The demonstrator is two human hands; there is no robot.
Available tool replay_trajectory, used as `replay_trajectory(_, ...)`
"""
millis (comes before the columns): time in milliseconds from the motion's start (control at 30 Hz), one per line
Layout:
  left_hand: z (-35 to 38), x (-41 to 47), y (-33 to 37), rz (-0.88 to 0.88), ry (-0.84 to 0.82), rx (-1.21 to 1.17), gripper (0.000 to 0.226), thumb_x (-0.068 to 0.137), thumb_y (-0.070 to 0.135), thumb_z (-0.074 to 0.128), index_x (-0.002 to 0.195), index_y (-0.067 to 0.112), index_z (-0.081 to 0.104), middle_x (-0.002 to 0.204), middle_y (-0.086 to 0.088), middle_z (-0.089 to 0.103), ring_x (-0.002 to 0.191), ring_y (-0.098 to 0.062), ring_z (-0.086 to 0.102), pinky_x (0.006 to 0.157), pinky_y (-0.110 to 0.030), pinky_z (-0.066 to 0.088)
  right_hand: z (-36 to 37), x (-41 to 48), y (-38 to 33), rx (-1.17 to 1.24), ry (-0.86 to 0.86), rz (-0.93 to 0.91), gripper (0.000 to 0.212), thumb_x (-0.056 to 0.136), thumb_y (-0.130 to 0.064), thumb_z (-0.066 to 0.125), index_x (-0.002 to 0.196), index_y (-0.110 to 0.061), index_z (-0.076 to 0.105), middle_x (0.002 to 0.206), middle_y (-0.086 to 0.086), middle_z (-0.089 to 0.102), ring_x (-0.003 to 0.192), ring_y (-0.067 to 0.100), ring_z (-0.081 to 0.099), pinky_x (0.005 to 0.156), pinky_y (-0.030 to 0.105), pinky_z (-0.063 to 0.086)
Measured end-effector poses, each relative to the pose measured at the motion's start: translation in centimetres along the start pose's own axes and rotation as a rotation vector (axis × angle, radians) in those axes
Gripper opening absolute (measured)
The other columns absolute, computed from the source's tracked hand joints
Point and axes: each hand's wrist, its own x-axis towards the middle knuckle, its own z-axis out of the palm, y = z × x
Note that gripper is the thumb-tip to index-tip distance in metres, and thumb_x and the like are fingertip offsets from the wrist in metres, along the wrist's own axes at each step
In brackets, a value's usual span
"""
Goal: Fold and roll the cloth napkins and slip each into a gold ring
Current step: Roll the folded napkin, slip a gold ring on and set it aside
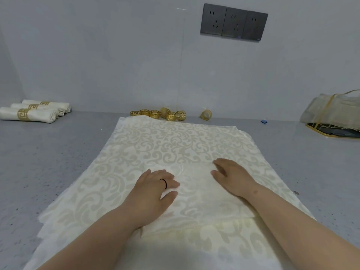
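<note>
grey speckled counter (48,162) | napkin stack (175,145) centre | gold rings (157,114) behind stack | rolled napkins (33,112) far left of stack | tray (331,131) far right

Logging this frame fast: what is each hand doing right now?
Left hand: open, fingers flat on the folded napkin.
Right hand: open, resting flat on the same napkin.

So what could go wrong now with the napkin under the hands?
1. The folded napkin lies on a stack of napkins with the same pattern, so the left hand or right hand might drag the layer below along.
2. Both hands press it flat, gripping nothing, so the fold could slip crooked.
3. The gold rings sit right by the stack's far edge; shifting cloth might knock them.
</note>
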Motion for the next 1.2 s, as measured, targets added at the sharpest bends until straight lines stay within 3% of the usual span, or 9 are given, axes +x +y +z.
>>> replay_trajectory(67, -0.9, -0.6, 1.1, 0.065, 0.045, -0.103, 0.048, 0.061, 0.07, 0.026, 0.085, 0.044, 0.058, 0.097, 0.043, 0.053, 0.111, 0.02, 0.037, 0.104, -0.004, 0.002, -0.3, 0.4, 0.9, -0.026, 0.022, 0.079, 0.042, 0.097, -0.033, 0.038, 0.133, -0.013, 0.043, 0.139, 0.003, 0.045, 0.128, 0.02, 0.039, 0.106, 0.028, 0.021)
replay_trajectory(200, -0.9, -1.6, 3.1, 0.26, -0.069, 0.138, 0.046, 0.063, 0.063, 0.039, 0.084, 0.034, 0.069, 0.082, 0.03, 0.059, 0.086, 0.012, 0.053, 0.095, 0.002, 0.002, -1.3, 1.8, 0.5, 0.051, 0.014, 0.114, 0.042, 0.095, -0.034, 0.043, 0.134, -0.019, 0.044, 0.138, 0.002, 0.045, 0.129, 0.021, 0.039, 0.106, 0.031, 0.027)
replay_trajectory(333, -0.5, -1.4, 2.6, 0.4, -0.016, 0.384, 0.033, 0.066, 0.045, 0.037, 0.061, 0.037, 0.068, 0.058, 0.022, 0.059, 0.056, 0.004, 0.055, 0.078, -0.014, 0.027, -1.5, 2.6, -0.6, 0.024, -0.022, 0.026, 0.033, 0.091, -0.026, 0.049, 0.123, -0.019, 0.056, 0.128, 0.0, 0.054, 0.121, 0.02, 0.045, 0.101, 0.028, 0.033)
replay_trajectory(467, -2.2, -0.7, 1.9, 0.452, 0.111, 0.576, 0.034, 0.064, 0.026, 0.035, 0.05, 0.029, 0.066, 0.048, 0.014, 0.054, 0.05, -0.005, 0.053, 0.068, -0.022, 0.029, -1.7, 2.4, -0.6, 0.127, 0.007, 0.093, 0.018, 0.087, -0.018, 0.047, 0.096, -0.021, 0.062, 0.092, -0.006, 0.06, 0.094, 0.016, 0.052, 0.082, 0.023, 0.039)
replay_trajectory(633, -5.9, 0.8, -2.3, 0.367, 0.337, 0.661, 0.035, 0.067, 0.023, 0.038, 0.047, 0.02, 0.066, 0.057, 0.008, 0.061, 0.069, -0.012, 0.04, 0.06, -0.025, 0.024, -1.9, 1.3, -1.2, 0.485, -0.063, 0.134, 0.027, 0.083, -0.011, 0.053, 0.059, -0.015, 0.041, 0.06, -0.006, 0.043, 0.051, 0.007, 0.038, 0.041, 0.011, 0.032)
replay_trajectory(767, -6.9, 1.6, -5.4, 0.152, 0.328, 0.753, 0.013, 0.059, 0.012, 0.063, 0.049, 0.017, 0.07, 0.058, 0.003, 0.064, 0.066, -0.016, 0.046, 0.059, -0.026, 0.022, -1.0, -1.0, -2.6, 0.625, -0.198, 0.16, 0.041, 0.085, -0.019, 0.061, 0.051, -0.018, 0.037, 0.045, -0.008, 0.041, 0.043, 0.007, 0.037, 0.046, 0.015, 0.034)
replay_trajectory(967, -4.1, 1.6, -7.4, 0.105, 0.248, 0.591, 0.048, 0.021, -0.006, 0.087, 0.058, 0.022, 0.073, 0.06, 0.009, 0.066, 0.054, -0.015, 0.065, 0.064, -0.018, 0.046, -0.5, -3.2, -3.4, 0.356, -0.124, 0.099, 0.024, 0.086, -0.031, 0.057, 0.068, -0.022, 0.044, 0.066, -0.009, 0.049, 0.059, 0.007, 0.045, 0.061, 0.023, 0.036)
replay_trajectory(1067, -3.7, -0.4, -5.6, 0.161, 0.254, 0.481, 0.045, 0.034, -0.004, 0.084, 0.069, 0.023, 0.075, 0.07, 0.008, 0.07, 0.061, -0.013, 0.068, 0.056, -0.02, 0.052, -0.8, -3.8, -2.8, 0.234, 0.029, -0.003, 0.02, 0.087, -0.031, 0.056, 0.103, -0.023, 0.048, 0.097, -0.012, 0.044, 0.092, 0.008, 0.047, 0.073, 0.021, 0.034)
replay_trajectory(1200, -3.3, -3.9, -2.8, 0.036, 0.115, 0.33, 0.049, 0.079, 0.022, 0.054, 0.124, 0.041, 0.05, 0.123, 0.031, 0.037, 0.12, 0.005, 0.044, 0.088, 0.0, 0.026, -0.1, -5.2, -3.5, 0.193, 0.057, -0.396, 0.047, 0.08, -0.046, 0.054, 0.12, -0.022, 0.053, 0.122, -0.012, 0.045, 0.122, 0.007, 0.037, 0.09, 0.003, 0.019)
